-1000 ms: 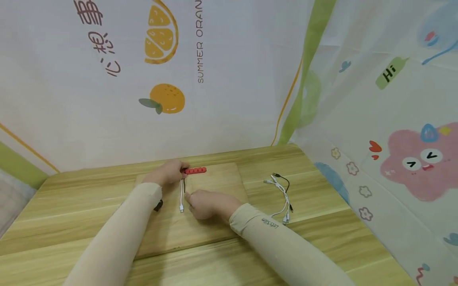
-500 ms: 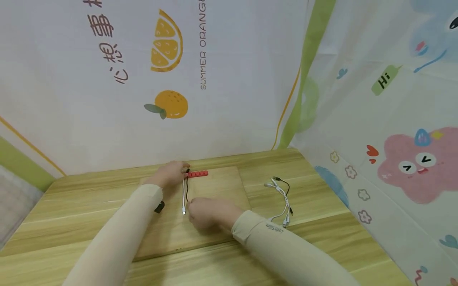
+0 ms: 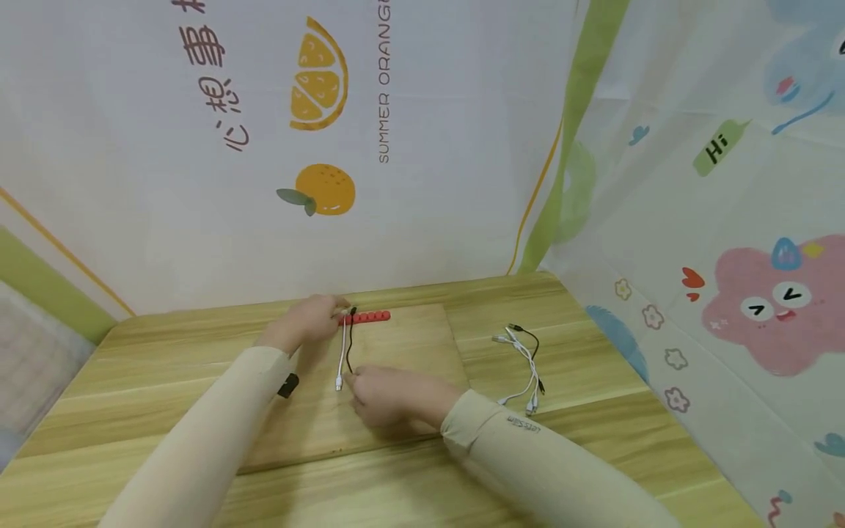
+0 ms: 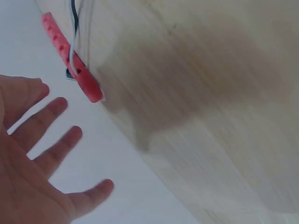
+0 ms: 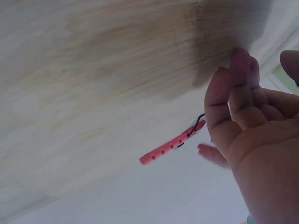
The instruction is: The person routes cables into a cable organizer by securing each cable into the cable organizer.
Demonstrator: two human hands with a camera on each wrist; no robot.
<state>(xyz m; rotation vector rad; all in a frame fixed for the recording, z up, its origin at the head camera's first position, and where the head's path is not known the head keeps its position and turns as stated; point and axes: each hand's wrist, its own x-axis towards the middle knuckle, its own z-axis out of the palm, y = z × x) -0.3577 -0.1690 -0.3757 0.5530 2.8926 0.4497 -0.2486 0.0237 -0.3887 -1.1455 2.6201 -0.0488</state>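
A red cable clip strip (image 3: 372, 317) with several slots lies along the far edge of a wooden board (image 3: 409, 345). A white cable (image 3: 342, 356) and a black cable (image 3: 350, 345) run from its left end toward me. My left hand (image 3: 317, 317) is beside that end; in the left wrist view its fingers are spread and hold nothing, apart from the red strip. The right hand (image 3: 383, 396), low over the board, pinches the near end of the black cable between curled fingers, which hide that end. The black cable's far plug (image 3: 353, 311) shows just behind the strip.
A loose bundle of white and black cables (image 3: 528, 367) lies on the wooden table (image 3: 581, 345) right of the board. Near the left sleeve, a small black object (image 3: 288, 385) rests on the board. A printed cloth (image 3: 436, 205) hangs behind the table.
My left fingers have come away from the black cable's plug, which now shows at the strip. The right hand has shifted slightly toward me, keeping the black cable's near end.
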